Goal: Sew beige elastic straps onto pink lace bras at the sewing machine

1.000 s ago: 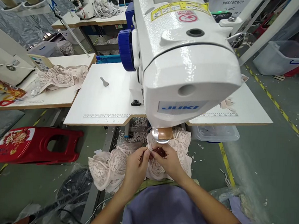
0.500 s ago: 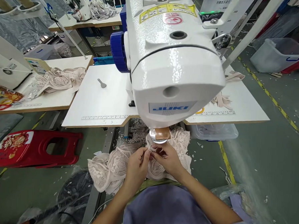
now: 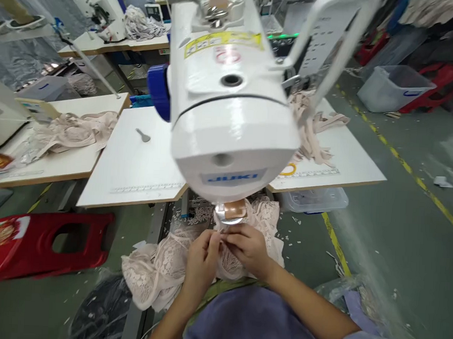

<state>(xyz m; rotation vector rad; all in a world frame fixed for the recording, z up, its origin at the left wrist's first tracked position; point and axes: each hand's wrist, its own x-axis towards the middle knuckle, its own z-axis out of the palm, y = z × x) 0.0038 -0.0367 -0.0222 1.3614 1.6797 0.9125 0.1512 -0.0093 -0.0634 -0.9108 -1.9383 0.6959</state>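
Observation:
Both of my hands meet just below the head of a white sewing machine (image 3: 232,134), pinching pale pink lace fabric. My left hand (image 3: 202,257) has thumb and fingers closed on the edge of a lace bra (image 3: 168,262), whose cups spread out to the left. Beside it, my right hand (image 3: 249,246) is closed with its fingertips at the same spot. More lace (image 3: 267,219) lies behind and to the right of that hand. A round metal and copper-coloured part (image 3: 231,211) sits right above my fingertips. The fine detail between the fingertips is hidden.
The white tabletop (image 3: 120,164) flanks the machine, with a small grey tool (image 3: 143,136) on its left side. Beige straps (image 3: 313,138) and a yellow ring-handled tool (image 3: 288,169) lie on the right. A red stool (image 3: 97,233) stands left; a clear bin (image 3: 394,87) is far right.
The view has turned, so the machine and tables appear further left and more beige straps show on the right. My hands stay together on the lace, with the right fingers slightly more extended.

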